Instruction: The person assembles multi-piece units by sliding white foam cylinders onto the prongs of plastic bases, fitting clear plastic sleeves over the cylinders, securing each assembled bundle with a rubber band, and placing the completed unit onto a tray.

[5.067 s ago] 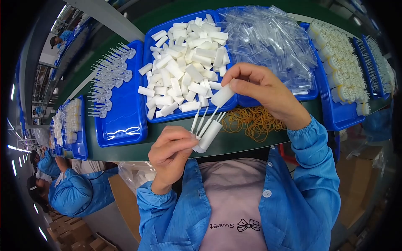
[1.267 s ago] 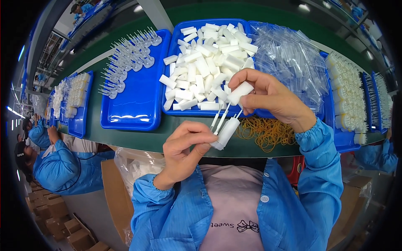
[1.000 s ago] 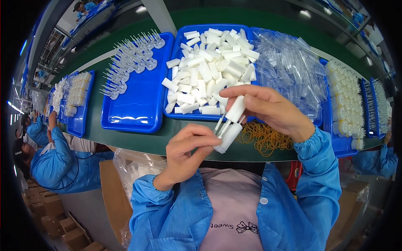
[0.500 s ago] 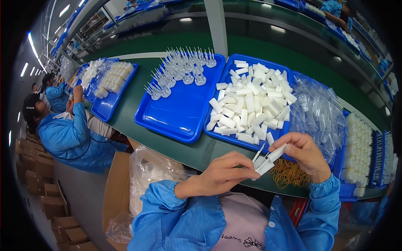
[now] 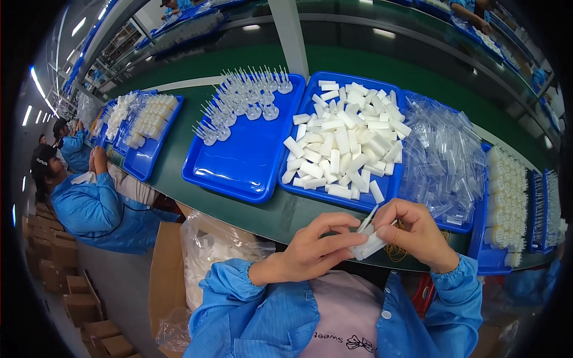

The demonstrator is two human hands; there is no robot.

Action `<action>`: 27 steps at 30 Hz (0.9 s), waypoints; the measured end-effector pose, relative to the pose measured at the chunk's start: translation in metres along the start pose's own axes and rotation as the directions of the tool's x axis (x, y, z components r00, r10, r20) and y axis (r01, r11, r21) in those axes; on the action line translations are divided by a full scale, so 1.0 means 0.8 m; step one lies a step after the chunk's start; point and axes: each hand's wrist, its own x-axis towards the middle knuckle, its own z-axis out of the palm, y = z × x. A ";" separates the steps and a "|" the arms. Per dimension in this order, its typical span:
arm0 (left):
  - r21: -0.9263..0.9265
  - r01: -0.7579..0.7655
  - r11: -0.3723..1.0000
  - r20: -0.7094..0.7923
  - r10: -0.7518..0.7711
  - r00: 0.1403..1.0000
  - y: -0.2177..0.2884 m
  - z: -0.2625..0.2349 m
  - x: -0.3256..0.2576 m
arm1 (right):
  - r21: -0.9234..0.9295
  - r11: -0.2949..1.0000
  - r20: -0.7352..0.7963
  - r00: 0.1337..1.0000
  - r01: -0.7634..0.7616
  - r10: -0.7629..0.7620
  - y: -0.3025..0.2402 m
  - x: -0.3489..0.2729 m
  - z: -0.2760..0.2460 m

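In front of my chest, my left hand (image 5: 316, 247) grips a small clear plastic piece with thin stems (image 5: 368, 219) between thumb and fingers. White foam-like blocks (image 5: 370, 246) sit against this piece, and my right hand (image 5: 415, 230) pinches them from the other side with thumb and curled fingers. How the blocks fit to the clear piece is partly hidden by my fingers. Just beyond my hands lies a blue tray (image 5: 286, 180) heaped with loose white blocks (image 5: 343, 140). Yellow rubber bands (image 5: 395, 252) show under my right hand.
Left of the blocks, a blue tray (image 5: 230, 176) bears several clear stemmed pieces (image 5: 253, 98). Clear plastic sleeves (image 5: 441, 155) fill a tray on the right, beside a tray of assembled pieces (image 5: 506, 203). A cardboard box (image 5: 167, 262) stands at lower left; a co-worker (image 5: 89, 203) sits further left.
My right hand has brought its white block down and left against the piece in my left hand. Both hands are now closer together, and the view has shifted slightly.
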 end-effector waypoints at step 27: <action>0.081 0.257 0.963 -0.057 -0.252 0.966 -0.010 -0.002 -0.011 | 0.422 0.900 -0.253 0.967 0.111 0.000 0.048 0.062 -0.024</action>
